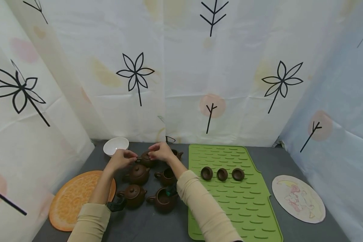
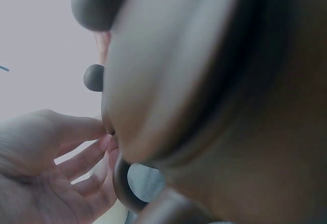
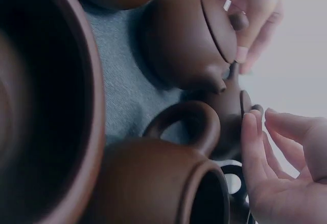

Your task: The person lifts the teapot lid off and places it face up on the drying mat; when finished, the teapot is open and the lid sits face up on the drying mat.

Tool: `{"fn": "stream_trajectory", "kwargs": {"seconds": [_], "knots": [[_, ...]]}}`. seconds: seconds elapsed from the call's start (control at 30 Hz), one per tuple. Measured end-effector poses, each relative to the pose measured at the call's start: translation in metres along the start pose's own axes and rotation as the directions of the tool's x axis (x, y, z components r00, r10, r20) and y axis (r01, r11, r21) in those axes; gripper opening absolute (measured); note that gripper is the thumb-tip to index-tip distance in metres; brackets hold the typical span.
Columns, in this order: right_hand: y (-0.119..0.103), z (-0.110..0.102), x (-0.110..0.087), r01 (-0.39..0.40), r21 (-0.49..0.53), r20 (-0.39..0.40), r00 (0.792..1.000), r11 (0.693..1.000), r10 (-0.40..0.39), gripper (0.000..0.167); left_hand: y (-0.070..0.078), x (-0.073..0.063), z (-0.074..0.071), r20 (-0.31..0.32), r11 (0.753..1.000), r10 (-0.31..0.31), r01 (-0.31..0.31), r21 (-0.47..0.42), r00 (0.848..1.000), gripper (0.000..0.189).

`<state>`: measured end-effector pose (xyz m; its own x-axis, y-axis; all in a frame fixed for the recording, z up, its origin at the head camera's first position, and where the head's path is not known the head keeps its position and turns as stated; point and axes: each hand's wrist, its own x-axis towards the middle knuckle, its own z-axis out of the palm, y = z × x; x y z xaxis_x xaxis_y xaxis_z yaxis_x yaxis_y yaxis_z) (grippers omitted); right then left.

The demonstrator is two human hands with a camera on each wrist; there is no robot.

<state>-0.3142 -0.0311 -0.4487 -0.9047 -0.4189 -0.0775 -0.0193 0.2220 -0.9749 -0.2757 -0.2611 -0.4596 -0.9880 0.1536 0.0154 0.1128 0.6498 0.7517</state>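
At the back of the table stands a brown clay teapot (image 1: 147, 159) with its lid on. My left hand (image 1: 123, 159) is at its handle side, thumb and fingers pinched together at the handle. From the other side my right hand (image 1: 162, 152) reaches over, its thumb and fingertips about the knob of the lid (image 3: 246, 104). Closer to me are two more lidded teapots, a middle one (image 1: 139, 174) and a front one (image 1: 133, 195). In the left wrist view a large blurred teapot (image 2: 163, 71) hides part of the left fingertips.
Right of the teapots is a column of lidless brown pots, the nearest pot (image 1: 163, 201) below my right forearm. Three small cups (image 1: 222, 174) lie on a green mat (image 1: 230, 208). A white bowl (image 1: 116, 146), an orange round mat (image 1: 71, 198) and a pale oval mat (image 1: 299, 199) lie around.
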Motion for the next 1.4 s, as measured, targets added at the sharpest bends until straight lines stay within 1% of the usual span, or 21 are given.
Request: {"fn": "stream_trajectory", "kwargs": {"seconds": [0.1, 0.23, 0.3, 0.5, 0.7, 0.8, 0.93, 1.07, 1.23, 1.4], "knots": [[0.001, 0.007, 0.002, -0.002, -0.055, -0.051, 0.999, 0.998, -0.001, 0.026, 0.001, 0.0, 0.0, -0.002, 1.0, 0.009, -0.009, 0.005, 1.0, 0.023], [0.002, 0.012, 0.003, -0.025, -0.089, -0.117, 0.993, 0.996, 0.014, 0.019, 0.001, 0.0, 0.001, -0.003, 1.0, 0.01, -0.01, -0.001, 1.0, 0.023], [0.001, 0.013, 0.004, -0.039, -0.1, -0.126, 0.992, 0.994, 0.026, 0.019, 0.001, 0.0, 0.001, -0.005, 1.0, 0.009, -0.009, -0.003, 1.0, 0.023], [-0.002, 0.015, 0.002, -0.055, -0.18, -0.128, 0.991, 0.982, 0.032, 0.018, 0.002, -0.001, 0.0, -0.008, 1.0, 0.011, -0.011, -0.003, 1.0, 0.023], [-0.004, 0.014, 0.003, -0.057, -0.211, -0.133, 0.991, 0.976, 0.029, 0.017, 0.002, -0.001, 0.002, -0.012, 1.0, 0.004, -0.004, 0.009, 1.0, 0.023], [-0.006, 0.01, 0.003, -0.032, -0.198, -0.115, 0.993, 0.98, 0.009, 0.018, 0.003, 0.0, 0.002, -0.02, 1.0, 0.001, 0.0, 0.022, 1.0, 0.022], [-0.009, 0.0, 0.0, 0.008, -0.145, -0.067, 0.998, 0.989, -0.017, 0.02, 0.002, 0.0, 0.001, -0.027, 0.999, 0.003, -0.002, 0.038, 1.0, 0.022], [-0.012, -0.01, -0.003, 0.034, -0.109, -0.036, 0.999, 0.994, -0.038, 0.022, 0.002, -0.001, 0.001, -0.029, 0.999, 0.004, -0.003, 0.042, 1.0, 0.022], [-0.013, -0.025, -0.007, 0.061, -0.069, -0.023, 0.998, 0.996, -0.063, 0.027, 0.003, -0.002, 0.001, -0.031, 1.0, 0.011, -0.01, 0.025, 0.999, 0.022], [-0.014, -0.045, -0.013, 0.085, -0.068, -0.026, 0.996, 0.994, -0.087, 0.03, -0.001, -0.001, 0.001, -0.029, 0.999, 0.028, -0.028, 0.023, 0.999, 0.021]]}}
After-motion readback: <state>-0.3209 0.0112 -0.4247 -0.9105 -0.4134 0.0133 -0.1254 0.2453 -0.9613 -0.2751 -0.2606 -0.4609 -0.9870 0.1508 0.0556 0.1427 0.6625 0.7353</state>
